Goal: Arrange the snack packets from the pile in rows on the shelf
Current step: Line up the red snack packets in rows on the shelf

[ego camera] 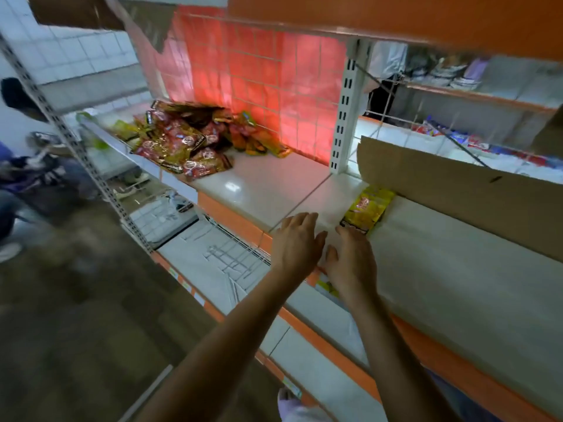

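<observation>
Empty and relaxed, our left hand [294,242] and right hand [350,258] hover beside the packet [367,208], which we judge starts a row beside the cardboard [457,190], well apart from the pile [189,141].

Red-gold packet pile [185,141]; yellow packet [367,208]; white shelf [268,184].

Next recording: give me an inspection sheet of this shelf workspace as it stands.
Surface: white shelf with an orange front edge.
Job's things: pile of snack packets at back left; yellow packet lying beside the cardboard.
Clutter: cardboard sheet standing along the right.
Grippers: left hand and right hand open, holding nothing; right fingers close to the yellow packet.
Cables: nothing seen.
Surroundings: wire grid on the lower shelf; neighbouring shelf's packets; a seated person at left.
</observation>
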{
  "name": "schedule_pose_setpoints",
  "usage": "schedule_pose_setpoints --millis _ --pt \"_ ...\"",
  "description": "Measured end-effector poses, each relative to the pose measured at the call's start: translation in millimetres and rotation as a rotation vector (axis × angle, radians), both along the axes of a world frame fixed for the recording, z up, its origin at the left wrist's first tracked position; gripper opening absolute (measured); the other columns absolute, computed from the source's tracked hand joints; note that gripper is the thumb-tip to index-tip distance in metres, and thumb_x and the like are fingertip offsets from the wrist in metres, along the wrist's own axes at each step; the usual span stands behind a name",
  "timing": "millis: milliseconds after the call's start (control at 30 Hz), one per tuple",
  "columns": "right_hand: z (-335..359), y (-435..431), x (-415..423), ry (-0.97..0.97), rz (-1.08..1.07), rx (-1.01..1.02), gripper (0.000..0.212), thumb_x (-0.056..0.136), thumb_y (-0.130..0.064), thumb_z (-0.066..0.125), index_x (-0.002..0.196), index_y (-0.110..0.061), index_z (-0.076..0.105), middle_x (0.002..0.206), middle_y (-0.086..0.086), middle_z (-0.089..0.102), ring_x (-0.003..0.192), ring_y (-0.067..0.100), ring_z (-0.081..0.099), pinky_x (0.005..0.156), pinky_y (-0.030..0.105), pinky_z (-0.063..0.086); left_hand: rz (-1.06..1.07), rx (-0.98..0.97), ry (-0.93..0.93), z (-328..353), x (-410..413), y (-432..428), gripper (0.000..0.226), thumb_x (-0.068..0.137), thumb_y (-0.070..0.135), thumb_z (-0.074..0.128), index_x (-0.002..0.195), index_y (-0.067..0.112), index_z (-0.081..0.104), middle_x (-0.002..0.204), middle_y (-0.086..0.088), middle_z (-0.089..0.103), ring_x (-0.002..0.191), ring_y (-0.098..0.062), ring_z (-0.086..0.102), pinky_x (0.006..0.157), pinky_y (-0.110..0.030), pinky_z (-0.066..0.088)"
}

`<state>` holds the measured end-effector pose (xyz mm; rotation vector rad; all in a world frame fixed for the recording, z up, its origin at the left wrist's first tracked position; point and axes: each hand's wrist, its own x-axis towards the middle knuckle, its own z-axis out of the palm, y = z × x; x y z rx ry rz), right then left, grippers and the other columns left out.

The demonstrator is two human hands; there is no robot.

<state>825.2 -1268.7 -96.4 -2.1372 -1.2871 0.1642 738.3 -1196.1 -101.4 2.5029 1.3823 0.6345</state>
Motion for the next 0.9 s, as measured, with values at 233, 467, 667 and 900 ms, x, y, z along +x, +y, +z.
schedule_pose_setpoints --millis 233,467,667,900 --pt "0.8 104.0 -25.2 0.059 0.050 0.000 0.039 0.092 -0.013 0.052 0.131 -0.011 0.052 0.140 0.007 0.050 0.133 0.022 0.039 0.110 0.034 0.033 0.099 -0.018 0.023 -3.0 -24.7 92.5 0.047 0.095 0.040 0.052 0.137 0.018 0.048 0.139 -0.004 0.052 0.127 -0.026 0.046 0.101 -0.040 0.041" --pt "1.5 199.5 -45.9 0.093 0.121 -0.044 0.043 0.095 -0.019 0.053 0.138 -0.018 0.046 0.144 0.001 0.047 0.135 0.020 0.039 0.109 0.036 0.035 0.173 -0.037 0.049 -2.6 -47.6 177.9 0.048 0.096 0.038 0.051 0.138 0.017 0.045 0.141 -0.005 0.049 0.128 -0.027 0.044 0.101 -0.041 0.041" --pt "-4.3 247.1 -64.0 0.053 0.187 -0.076 0.043 0.094 -0.022 0.055 0.136 -0.017 0.047 0.141 0.002 0.050 0.131 0.020 0.043 0.107 0.032 0.036 0.230 -0.057 0.034 -3.5 -68.3 224.1 0.045 0.095 0.036 0.052 0.135 0.015 0.048 0.138 -0.007 0.051 0.126 -0.027 0.045 0.099 -0.040 0.041" --pt "-7.9 300.9 -99.9 0.044 0.210 -0.135 0.038 0.093 -0.019 0.051 0.131 -0.016 0.053 0.130 0.006 0.057 0.119 0.024 0.049 0.096 0.030 0.039 0.292 -0.032 0.102 -1.1 -115.3 291.4 0.038 0.090 0.008 0.049 0.128 0.011 0.048 0.126 -0.010 0.052 0.114 -0.029 0.045 0.087 -0.037 0.043"
